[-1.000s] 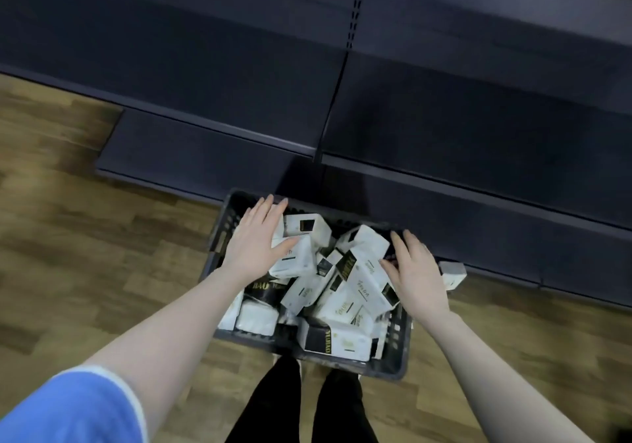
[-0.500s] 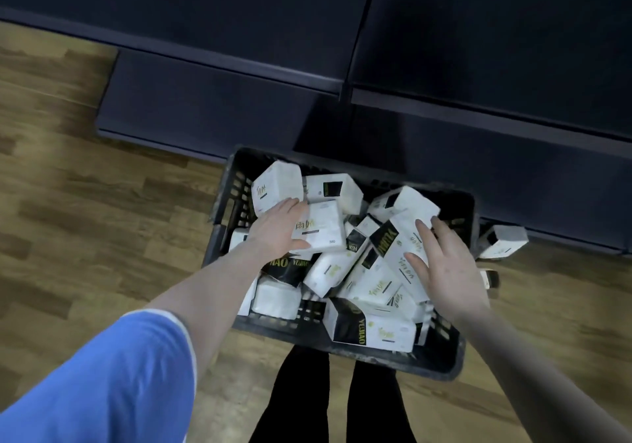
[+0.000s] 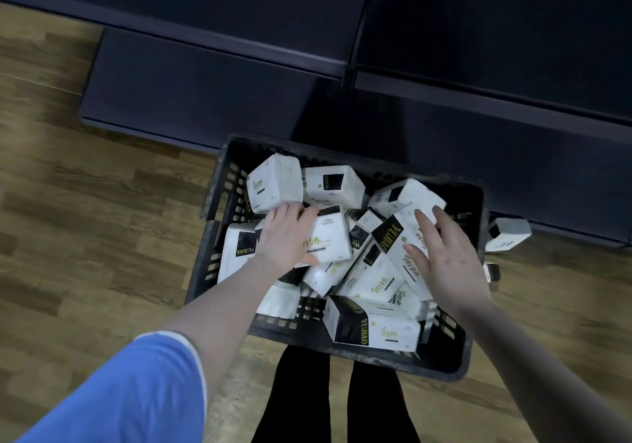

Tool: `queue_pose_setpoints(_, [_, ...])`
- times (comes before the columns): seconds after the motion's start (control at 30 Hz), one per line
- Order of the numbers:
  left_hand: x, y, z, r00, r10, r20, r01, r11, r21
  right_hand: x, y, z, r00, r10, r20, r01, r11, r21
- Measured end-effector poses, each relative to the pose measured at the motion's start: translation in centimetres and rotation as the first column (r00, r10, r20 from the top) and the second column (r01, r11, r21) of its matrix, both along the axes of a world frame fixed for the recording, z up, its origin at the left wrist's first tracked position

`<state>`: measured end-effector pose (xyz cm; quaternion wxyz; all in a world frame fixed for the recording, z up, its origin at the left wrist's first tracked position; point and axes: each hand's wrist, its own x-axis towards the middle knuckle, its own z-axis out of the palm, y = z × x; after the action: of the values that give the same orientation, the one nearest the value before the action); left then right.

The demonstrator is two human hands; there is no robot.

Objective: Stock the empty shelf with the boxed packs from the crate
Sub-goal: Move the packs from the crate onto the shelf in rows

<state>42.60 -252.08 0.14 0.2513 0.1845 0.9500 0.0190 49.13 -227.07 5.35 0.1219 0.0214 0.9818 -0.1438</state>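
A black slotted crate (image 3: 219,203) stands on the wood-plank floor (image 3: 102,220), its far wall just before the base of a dark shelf unit (image 3: 205,83). It is heaped with white boxed packs bearing black panels and gold lettering, lying at all angles.

The left hand (image 3: 287,234) lies palm-down on one pack (image 3: 330,237) near the crate's middle. This pack stands nearly square to the view, its long axis running from the near wall toward the far wall; the fingers (image 3: 273,215) curl over its left and top edges and the thumb wraps its lower edge, so the hand grips it.

The right hand (image 3: 451,261) is over a long pack (image 3: 400,244) that lies slantwise, its long axis running from the crate's far-left toward its near-right, black end uppermost. The fingers are spread and flat; whether they press the pack or hover I cannot tell.

Another pack (image 3: 372,326) leans on the near wall, its long axis along that wall. One stray pack (image 3: 509,234) lies on the floor beside the crate's right wall, by the shelf base.
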Motion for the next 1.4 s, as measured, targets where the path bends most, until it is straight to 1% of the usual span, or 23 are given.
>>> queue_pose_setpoints(0.07, [0.5, -0.2, 0.0, 0.998, 0.044, 0.052, -0.048, 0.995, 0.084, -0.2, 0.0, 0.0, 1.0, 0.002, -0.004, -0.002, 1.0, -0.002])
queue_pose_setpoints(0.13, [0.5, -0.4, 0.1, 0.993, 0.053, 0.11, -0.066, 0.991, 0.118, -0.3, 0.0, -0.1, 1.0, 0.01, -0.007, -0.01, 1.0, 0.002])
queue_pose_setpoints(0.23, [0.7, -0.7, 0.2, 0.987, 0.051, 0.15, -0.066, 0.993, 0.095, -0.4, 0.0, -0.3, 1.0, 0.017, -0.011, -0.017, 1.0, 0.016])
queue_pose_setpoints(0.3, [1.3, -1.0, 0.2, 0.985, 0.083, 0.15, -0.098, 0.99, 0.097, -0.4, -0.2, -0.5, 1.0, 0.014, 0.005, -0.014, 1.0, 0.02])
queue_pose_setpoints(0.37, [1.9, -1.2, 0.1, 0.977, 0.113, 0.182, -0.131, 0.987, 0.092, -0.2, -0.4, -0.6, 1.0, 0.028, 0.007, -0.028, 0.999, 0.033])
queue_pose_setpoints(0.4, [2.2, -1.3, 0.0, 0.974, 0.098, 0.206, -0.116, 0.99, 0.075, -0.2, -0.5, -0.7, 0.999, 0.035, 0.008, -0.035, 0.999, 0.038])
queue_pose_setpoints(0.5, [2.8, -1.8, 0.0, 0.972, -0.006, 0.236, 0.005, 1.0, 0.005, -0.1, -0.5, -0.9, 0.999, 0.038, 0.022, -0.039, 0.998, 0.047])
queue_pose_setpoints(0.6, [2.6, -2.5, 0.4, 0.969, -0.012, 0.246, 0.02, 0.999, -0.032, -0.1, -0.4, -0.7, 0.998, 0.056, 0.004, -0.057, 0.996, 0.073])
queue_pose_setpoints(0.73, [1.8, -2.8, 1.8, 0.982, -0.038, 0.182, 0.043, 0.999, -0.022, -0.1, -0.4, 0.4, 0.993, 0.088, -0.078, -0.077, 0.987, 0.14])
queue_pose_setpoints(0.8, [1.3, -2.7, 3.2, 0.984, -0.054, 0.169, 0.056, 0.998, -0.005, -0.1, -0.4, 1.3, 0.989, 0.084, -0.123, -0.067, 0.988, 0.136])
queue_pose_setpoints(0.97, [-0.5, -1.3, 8.2, 0.987, -0.12, 0.108, 0.12, 0.993, 0.006, -0.2, -0.1, 5.0, 0.973, 0.133, -0.187, -0.098, 0.977, 0.189])
queue_pose_setpoints(1.07, [-1.5, 0.5, 12.0, 0.99, -0.127, 0.053, 0.127, 0.992, 0.002, -0.4, 0.9, 7.6, 0.96, 0.152, -0.236, -0.107, 0.975, 0.193])
queue_pose_setpoints(1.13, [-2.0, 2.3, 14.8, 0.993, -0.119, 0.019, 0.119, 0.993, 0.011, -0.4, 2.2, 9.6, 0.954, 0.153, -0.259, -0.106, 0.977, 0.186])
queue_pose_setpoints(1.23, [-2.2, 5.6, 19.1, 0.986, -0.151, -0.072, 0.151, 0.988, 0.002, -0.4, 5.0, 12.7, 0.945, 0.169, -0.28, -0.117, 0.974, 0.195])
queue_pose_setpoints(1.4, [-1.1, 12.4, 26.1, 0.973, -0.135, -0.188, 0.139, 0.99, 0.007, 0.3, 11.8, 18.3, 0.914, 0.192, -0.358, -0.127, 0.972, 0.196])
